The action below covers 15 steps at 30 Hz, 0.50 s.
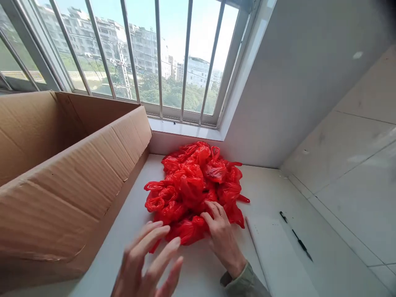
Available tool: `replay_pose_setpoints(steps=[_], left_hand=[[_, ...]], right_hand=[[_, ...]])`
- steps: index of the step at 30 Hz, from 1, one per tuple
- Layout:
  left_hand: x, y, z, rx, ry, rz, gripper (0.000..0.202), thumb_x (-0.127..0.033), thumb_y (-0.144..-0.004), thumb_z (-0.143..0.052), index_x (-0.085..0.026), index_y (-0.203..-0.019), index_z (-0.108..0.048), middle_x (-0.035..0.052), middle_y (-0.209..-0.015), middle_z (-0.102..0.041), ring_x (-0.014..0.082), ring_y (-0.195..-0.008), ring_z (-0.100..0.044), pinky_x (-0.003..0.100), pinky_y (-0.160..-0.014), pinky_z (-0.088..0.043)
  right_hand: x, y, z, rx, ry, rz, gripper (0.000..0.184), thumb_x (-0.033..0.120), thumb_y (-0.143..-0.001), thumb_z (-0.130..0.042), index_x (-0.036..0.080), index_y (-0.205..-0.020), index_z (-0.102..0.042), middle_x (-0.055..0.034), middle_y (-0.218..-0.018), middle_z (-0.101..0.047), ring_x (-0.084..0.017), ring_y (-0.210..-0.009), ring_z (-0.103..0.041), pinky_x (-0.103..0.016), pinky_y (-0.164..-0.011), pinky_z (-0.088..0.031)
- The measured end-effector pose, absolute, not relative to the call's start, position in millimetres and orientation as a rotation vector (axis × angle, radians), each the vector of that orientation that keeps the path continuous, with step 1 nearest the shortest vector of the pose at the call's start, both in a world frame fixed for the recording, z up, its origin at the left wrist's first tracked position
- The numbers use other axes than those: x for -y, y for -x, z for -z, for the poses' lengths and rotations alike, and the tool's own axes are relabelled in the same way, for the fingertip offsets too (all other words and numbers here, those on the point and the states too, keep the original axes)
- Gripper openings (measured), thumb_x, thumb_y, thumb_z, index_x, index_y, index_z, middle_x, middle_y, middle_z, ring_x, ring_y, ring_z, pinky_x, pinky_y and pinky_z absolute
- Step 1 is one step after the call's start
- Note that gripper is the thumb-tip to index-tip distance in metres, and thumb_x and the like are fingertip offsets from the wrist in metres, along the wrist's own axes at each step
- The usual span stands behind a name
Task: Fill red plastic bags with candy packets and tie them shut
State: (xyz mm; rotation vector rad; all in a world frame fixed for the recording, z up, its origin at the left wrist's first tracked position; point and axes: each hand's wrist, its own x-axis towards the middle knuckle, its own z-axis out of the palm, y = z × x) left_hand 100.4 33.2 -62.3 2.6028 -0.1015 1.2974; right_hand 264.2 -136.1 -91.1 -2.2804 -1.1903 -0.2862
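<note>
A heap of crumpled red plastic bags [188, 181] lies on the white surface against the wall below the window. Several of them are bundled up, with loops of their handles sticking out. At the near right side of the heap, my right hand [222, 235] has its curled fingers on a red bag, and the fingertips are partly sunk into the folds. My left hand [145, 264] hovers at the near left of the heap, fingers spread and holding nothing. Its lower part is cut off by the frame's bottom edge.
A large open cardboard box [93, 177] stands on the left, its side wall close to the bags. Right of the heap lie a black pen [301, 244] and its cap [283, 217]. A barred window [173, 62] is behind, and a tiled wall [355, 165] rises at right.
</note>
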Motion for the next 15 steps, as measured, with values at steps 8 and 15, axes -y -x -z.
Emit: replay_pose_setpoints(steps=[8,15], left_hand=[[28.7,-184.7,115.0,-0.035,-2.483,-0.953,0.028,-0.012,-0.083,-0.05,-0.019,-0.108,-0.061,0.0067,-0.095,-0.071,0.022,-0.084,-0.068,0.034,-0.074,-0.059],[23.0,-200.1,136.7,-0.11,-2.388,-1.01,0.014,-0.031,-0.083,-0.056,-0.017,-0.08,-0.055,-0.0014,-0.064,-0.062,0.0145,-0.055,-0.06,0.023,-0.054,-0.052]], right_hand=[[178.9,-267.4,129.0,0.754,1.851,0.266,0.053,0.01,-0.084,-0.05,0.024,-0.135,-0.04,-0.0099,-0.131,-0.05,-0.022,-0.121,-0.051,-0.043,-0.102,-0.045],[171.4,-273.1,158.4,0.722,1.784,0.447,0.049,0.027,-0.086,-0.057,0.016,-0.131,-0.041,-0.0161,-0.125,-0.054,-0.028,-0.118,-0.052,-0.047,-0.097,-0.045]])
